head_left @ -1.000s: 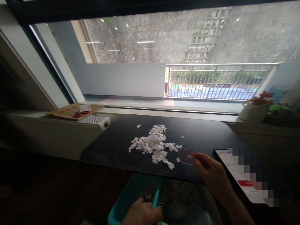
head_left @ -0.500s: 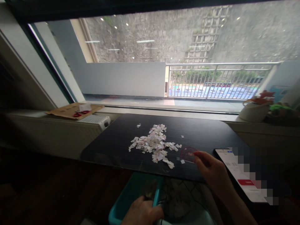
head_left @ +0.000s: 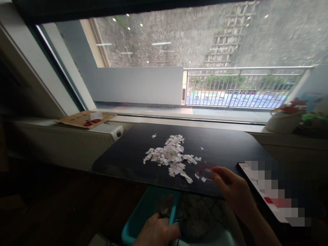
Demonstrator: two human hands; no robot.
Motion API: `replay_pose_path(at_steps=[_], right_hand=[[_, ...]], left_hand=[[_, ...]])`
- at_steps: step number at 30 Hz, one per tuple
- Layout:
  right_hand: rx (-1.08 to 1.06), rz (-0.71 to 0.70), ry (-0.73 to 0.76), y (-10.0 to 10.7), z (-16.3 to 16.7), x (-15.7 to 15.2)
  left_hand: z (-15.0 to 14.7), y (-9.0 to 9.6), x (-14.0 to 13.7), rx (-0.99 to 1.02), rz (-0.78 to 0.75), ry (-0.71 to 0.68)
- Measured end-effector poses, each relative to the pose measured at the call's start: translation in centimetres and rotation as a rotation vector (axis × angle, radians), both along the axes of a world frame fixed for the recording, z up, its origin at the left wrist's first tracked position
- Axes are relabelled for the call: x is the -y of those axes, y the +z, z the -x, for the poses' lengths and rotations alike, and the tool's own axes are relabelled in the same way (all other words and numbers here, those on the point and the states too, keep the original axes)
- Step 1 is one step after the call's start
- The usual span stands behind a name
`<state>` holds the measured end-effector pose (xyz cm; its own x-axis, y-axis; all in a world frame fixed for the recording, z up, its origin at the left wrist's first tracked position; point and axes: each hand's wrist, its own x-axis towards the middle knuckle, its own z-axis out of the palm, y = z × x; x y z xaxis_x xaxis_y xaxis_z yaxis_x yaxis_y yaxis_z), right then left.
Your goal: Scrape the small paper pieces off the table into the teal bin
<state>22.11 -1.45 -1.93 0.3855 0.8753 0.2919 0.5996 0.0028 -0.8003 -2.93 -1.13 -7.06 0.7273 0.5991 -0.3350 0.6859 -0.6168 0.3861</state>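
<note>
A thin, see-through pinkish protractor [head_left: 204,169] is pinched at its right end by my right hand [head_left: 232,186], just over the black tabletop. Two loose paper bits lie at its lower edge. To its left spreads a heap of small cut white paper pieces [head_left: 170,153]. Below the table's front edge, my left hand [head_left: 157,230] is closed around the rim of a teal plastic bin [head_left: 143,205]; its fingertips are partly hidden. Something dark and blurred lies inside the bin.
A phone [head_left: 266,193], partly pixelated, lies right of my right hand on the black table [head_left: 220,143]. Red-handled scissors [head_left: 92,122] rest on brown paper [head_left: 74,119] above the radiator [head_left: 107,130]. A white pot [head_left: 282,121] stands on the right sill by the window.
The view has shifted slightly, so most things sit a little further right. The protractor has moved slightly left relative to the table, nearer the loose bits. My left hand keeps its hold on the bin.
</note>
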Motion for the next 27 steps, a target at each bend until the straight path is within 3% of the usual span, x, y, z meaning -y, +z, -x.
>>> replay_pose_path(at_steps=[3, 8, 11, 27], right_hand=[[-0.034, -0.022, 0.075, -0.1, 0.1, 0.1], [-0.027, -0.044, -0.054, 0.0, 0.1, 0.4], [-0.064, -0.052, 0.016, 0.1, 0.4, 0.5], [0.096, 0.088, -0.063, 1.1, -0.9, 1.3]], left_hand=[[-0.1, 0.5, -0.1, -0.035, 0.012, 0.006], [-0.2, 1.2, 0.1, -0.018, 0.025, -0.003], [-0.2, 1.1, 0.2, -0.018, 0.014, -0.006], [-0.5, 2.5, 0.3, 0.008, 0.008, 0.022]])
